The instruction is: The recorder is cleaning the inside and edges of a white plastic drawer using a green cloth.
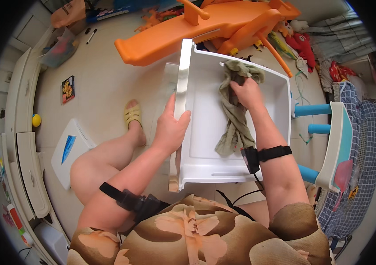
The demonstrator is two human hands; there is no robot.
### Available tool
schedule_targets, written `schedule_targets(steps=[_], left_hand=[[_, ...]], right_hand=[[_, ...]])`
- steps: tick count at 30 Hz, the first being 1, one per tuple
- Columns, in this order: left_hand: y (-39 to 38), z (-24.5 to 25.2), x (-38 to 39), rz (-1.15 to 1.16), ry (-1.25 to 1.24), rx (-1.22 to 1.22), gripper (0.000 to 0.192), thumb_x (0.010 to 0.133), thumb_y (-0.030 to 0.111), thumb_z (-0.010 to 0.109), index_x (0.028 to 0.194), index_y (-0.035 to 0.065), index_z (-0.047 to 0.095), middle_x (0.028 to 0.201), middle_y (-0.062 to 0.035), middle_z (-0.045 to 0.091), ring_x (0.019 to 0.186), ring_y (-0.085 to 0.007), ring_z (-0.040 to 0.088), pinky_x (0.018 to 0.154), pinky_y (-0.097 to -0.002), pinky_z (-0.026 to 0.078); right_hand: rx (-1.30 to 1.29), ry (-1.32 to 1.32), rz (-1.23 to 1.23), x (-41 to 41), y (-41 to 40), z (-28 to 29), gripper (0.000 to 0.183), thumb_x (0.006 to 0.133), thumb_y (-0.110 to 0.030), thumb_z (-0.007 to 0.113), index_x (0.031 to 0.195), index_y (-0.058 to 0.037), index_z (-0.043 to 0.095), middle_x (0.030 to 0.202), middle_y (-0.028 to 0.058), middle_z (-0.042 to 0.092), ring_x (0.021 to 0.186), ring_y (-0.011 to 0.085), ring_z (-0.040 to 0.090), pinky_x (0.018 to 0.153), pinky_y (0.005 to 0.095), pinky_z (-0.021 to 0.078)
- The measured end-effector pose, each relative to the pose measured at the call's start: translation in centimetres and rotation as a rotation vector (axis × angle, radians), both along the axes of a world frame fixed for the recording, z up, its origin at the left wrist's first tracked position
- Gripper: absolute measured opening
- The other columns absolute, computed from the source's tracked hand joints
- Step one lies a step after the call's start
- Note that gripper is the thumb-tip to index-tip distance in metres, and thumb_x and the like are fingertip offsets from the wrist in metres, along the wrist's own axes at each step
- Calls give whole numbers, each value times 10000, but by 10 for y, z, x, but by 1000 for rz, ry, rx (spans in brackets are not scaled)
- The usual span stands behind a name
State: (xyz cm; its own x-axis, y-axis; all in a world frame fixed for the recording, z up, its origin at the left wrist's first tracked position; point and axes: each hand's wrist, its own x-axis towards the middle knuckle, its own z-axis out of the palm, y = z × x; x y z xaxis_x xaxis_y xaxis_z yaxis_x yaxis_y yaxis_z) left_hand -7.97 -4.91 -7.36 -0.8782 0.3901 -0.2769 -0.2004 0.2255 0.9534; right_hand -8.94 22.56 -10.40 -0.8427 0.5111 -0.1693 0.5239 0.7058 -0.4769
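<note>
A white plastic drawer (204,132) with a shiny front panel (183,74) is held in front of me, its open inside facing up. My left hand (172,127) grips the front panel, with the thumb over its edge and the fingers on the outer face. Inside the drawer, my right hand (248,92) clutches a crumpled olive-green cloth (232,122) near its upper end. The cloth's lower part trails along the drawer's inside toward me. Black straps with small devices circle both my forearms.
An orange plastic slide (174,39) lies beyond the drawer. To the right stands a small table or chair with blue legs (317,110). A white flat box (70,152) lies on the floor by my left knee. Cream cabinets (29,172) line the left side; plush toys (302,49) lie far right.
</note>
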Motion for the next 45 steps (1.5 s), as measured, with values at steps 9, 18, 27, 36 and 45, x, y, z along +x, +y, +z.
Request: schedule_targets(steps=[9,18,27,36,45], left_hand=[[-2,-15,1,70,-23,74,656,896,187,561,1429,-65,272,1240,-172,558,1062,-174,554,929,-294,432],[2,-12,1,-17,7,-44,649,911,194,551,1428,-76,265,1210,-190,574,1046,-177,558,922,-297,435],[2,-21,4,51,95,-10,662,907,186,555,1438,-70,254,1176,-170,583,994,-170,565,895,-293,442],[0,-18,1,-17,-97,-3,668,903,200,562,1440,-62,262,1165,-143,587,988,-135,555,885,-278,442],[6,-14,2,17,13,47,630,905,177,548,1426,-65,288,1276,-159,545,1124,-197,532,966,-296,407]], right_hand=[[167,-187,137,-14,-19,9,434,815,-326,580,1141,-40,570,1022,190,674,973,344,640,852,441,500],[-26,-71,8,-7,-15,-3,496,782,-373,642,1116,-13,570,1023,241,655,1006,391,612,889,455,477],[219,-155,19,9,-1,12,378,847,-346,604,1059,-34,577,998,225,666,975,394,626,849,481,489],[128,-96,84,-16,-51,6,438,800,-370,639,1057,-20,574,995,233,663,971,395,628,852,471,493],[247,-152,-75,23,3,16,344,812,-296,588,1043,-42,581,984,215,673,950,377,641,831,478,495]])
